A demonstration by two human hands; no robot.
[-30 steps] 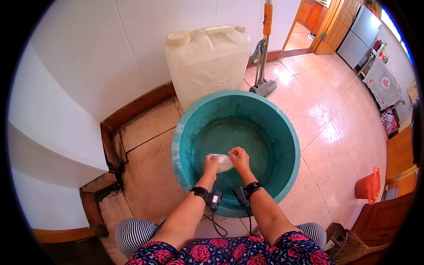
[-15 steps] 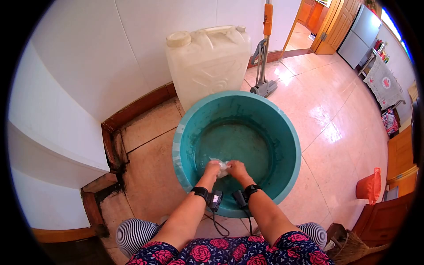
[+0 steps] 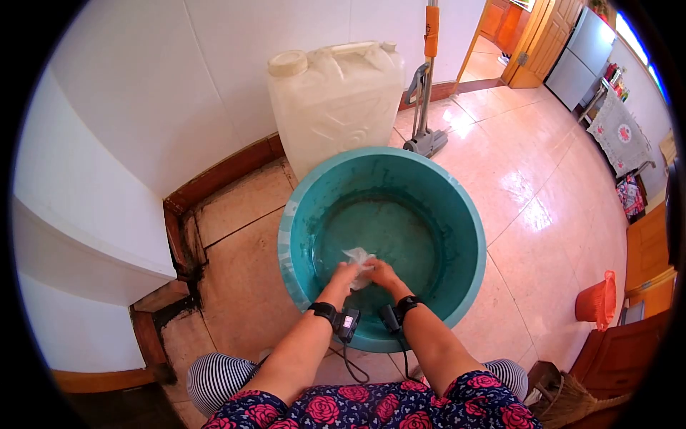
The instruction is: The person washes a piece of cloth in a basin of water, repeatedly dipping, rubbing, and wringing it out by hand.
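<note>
A thin, whitish, crumpled piece that looks like a plastic bag or cloth is held between my two hands, inside a large teal tub. My left hand grips its left side, fingers closed. On its right side, my right hand has its fingers curled round the edge. Part of the piece sticks up above my fingers and part hangs below them. Each wrist wears a black strap with a small device and a cable. The tub's floor looks stained, with dark marks round its lower wall.
Behind the tub stands a big white plastic jerrycan against the wall. Right of it leans a mop with an orange grip. A red-orange basket stands on the tiled floor at right. A broom lies at lower right.
The whitish piece has spread and risen above my fingers, showing more of itself. My hands have shifted only slightly; the tub is in the same place.
</note>
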